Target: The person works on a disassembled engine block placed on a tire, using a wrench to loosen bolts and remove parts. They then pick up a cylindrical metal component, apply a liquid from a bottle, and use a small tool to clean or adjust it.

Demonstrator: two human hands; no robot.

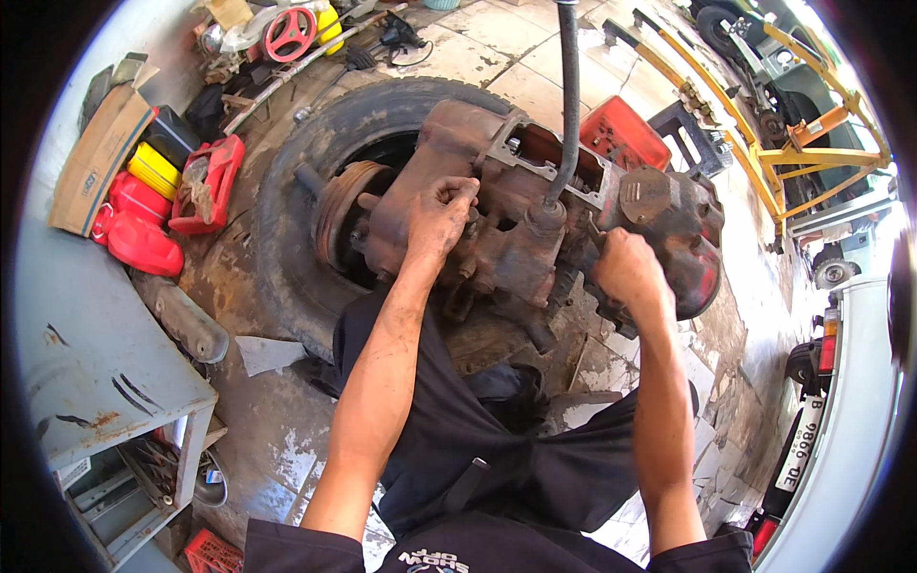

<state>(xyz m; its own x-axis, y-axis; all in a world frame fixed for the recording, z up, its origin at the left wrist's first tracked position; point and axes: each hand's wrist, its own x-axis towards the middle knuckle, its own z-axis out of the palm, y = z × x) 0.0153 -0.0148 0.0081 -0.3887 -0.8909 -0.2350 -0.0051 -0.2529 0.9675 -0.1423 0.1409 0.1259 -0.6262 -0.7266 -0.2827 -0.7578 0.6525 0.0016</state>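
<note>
A rusty brown gearbox (516, 244) lies in front of me, resting over a large black tyre (287, 229). Its top has a rectangular opening (540, 148), and a long dark lever (571, 86) rises from the housing. At its left end is a round drum (349, 215). My left hand (441, 215) is over the middle of the housing, thumb and fingers pinched together; whatever they hold is too small to tell. My right hand (629, 272) is closed at the housing's right part, beside a dark metal edge. Its fingertips are hidden from view.
A red crate (626, 134) and a black crate (688, 134) stand behind the gearbox. Yellow metal frames (812, 158) are at the far right, near a white vehicle (850, 411). On the left are a grey metal table (105, 353), red containers (138, 234) and a cardboard box (100, 158).
</note>
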